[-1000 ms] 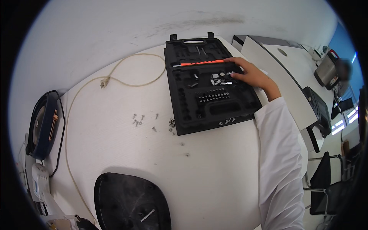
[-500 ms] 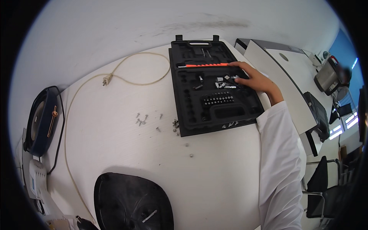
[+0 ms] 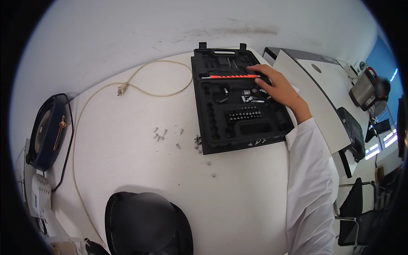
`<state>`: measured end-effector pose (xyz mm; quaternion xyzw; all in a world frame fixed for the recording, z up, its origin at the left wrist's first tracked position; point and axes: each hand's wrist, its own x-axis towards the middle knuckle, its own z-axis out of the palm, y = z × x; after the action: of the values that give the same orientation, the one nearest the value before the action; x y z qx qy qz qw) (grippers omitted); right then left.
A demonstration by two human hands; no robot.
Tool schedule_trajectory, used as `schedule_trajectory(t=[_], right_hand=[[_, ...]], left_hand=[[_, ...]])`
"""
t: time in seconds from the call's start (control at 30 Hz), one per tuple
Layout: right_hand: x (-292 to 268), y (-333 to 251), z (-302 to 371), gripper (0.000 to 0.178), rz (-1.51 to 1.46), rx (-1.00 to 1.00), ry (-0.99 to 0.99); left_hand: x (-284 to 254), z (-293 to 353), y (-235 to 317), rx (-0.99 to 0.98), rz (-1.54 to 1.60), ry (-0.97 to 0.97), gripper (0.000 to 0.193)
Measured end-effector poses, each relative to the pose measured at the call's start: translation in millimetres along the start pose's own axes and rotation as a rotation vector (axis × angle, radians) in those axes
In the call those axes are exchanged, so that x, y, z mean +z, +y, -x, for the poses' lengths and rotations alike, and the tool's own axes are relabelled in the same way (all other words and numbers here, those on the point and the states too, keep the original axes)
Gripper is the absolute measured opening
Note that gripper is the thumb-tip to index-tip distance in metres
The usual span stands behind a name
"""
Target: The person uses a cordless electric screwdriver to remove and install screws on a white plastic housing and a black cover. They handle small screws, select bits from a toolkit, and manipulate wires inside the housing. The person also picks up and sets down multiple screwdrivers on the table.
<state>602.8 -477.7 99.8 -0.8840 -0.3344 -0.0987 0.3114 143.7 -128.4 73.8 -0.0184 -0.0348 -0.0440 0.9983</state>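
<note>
My right hand (image 3: 278, 87) reaches over the right side of an open black tool case (image 3: 238, 123). Thumb and forefinger are apart, either side of the right end of a long orange-handled tool (image 3: 233, 77) lying along the hinge; I see no grip on it. Below the fingers sit loose silver sockets (image 3: 247, 97) in the tray, some covered by the hand. Two rows or more of small bits (image 3: 244, 114) stand in the middle of the tray. My left hand is out of view.
Screws (image 3: 160, 135) are scattered on the white table (image 3: 238, 195) left of the case, with small nuts nearer. A pale cord with a plug (image 3: 122, 89) loops behind. A black curved panel (image 3: 185, 229) lies at the near left, partly blurred; a dark blue case (image 3: 51, 131) stands left.
My right thumb has risen from the sockets toward the end of the orange-handled tool. The whole view has shifted slightly. A dark blur now covers part of the black panel.
</note>
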Motion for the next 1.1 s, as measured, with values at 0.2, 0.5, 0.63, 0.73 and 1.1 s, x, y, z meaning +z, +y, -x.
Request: schedule_trajectory(t=[0.2, 0.5, 0.63, 0.73, 1.1], right_hand=[[26.0, 0.4, -2.5, 0.032, 0.201, -0.093, 0.012], [23.7, 1.6, 1.2, 0.034, 0.114, 0.011, -0.032], [22.3, 9.3, 2.0, 0.036, 0.185, -0.037, -0.025], [23.6, 9.0, -0.4, 0.037, 0.206, -0.033, -0.030], [-7.5, 54.8, 8.7, 0.047, -0.282, 0.064, -0.004]], left_hand=[[-3.3, 4.2, 4.7, -0.009, -0.008, 0.007, 0.088], [0.6, 0.4, 4.1, -0.023, -0.058, 0.007, 0.079], [-5.3, -0.1, 6.0, -0.058, -0.051, -0.029, 0.076], [-0.6, -6.1, 1.6, -0.052, -0.063, -0.033, 0.070], [-9.4, 4.8, -8.5, -0.055, 0.012, 0.046, 0.044]])
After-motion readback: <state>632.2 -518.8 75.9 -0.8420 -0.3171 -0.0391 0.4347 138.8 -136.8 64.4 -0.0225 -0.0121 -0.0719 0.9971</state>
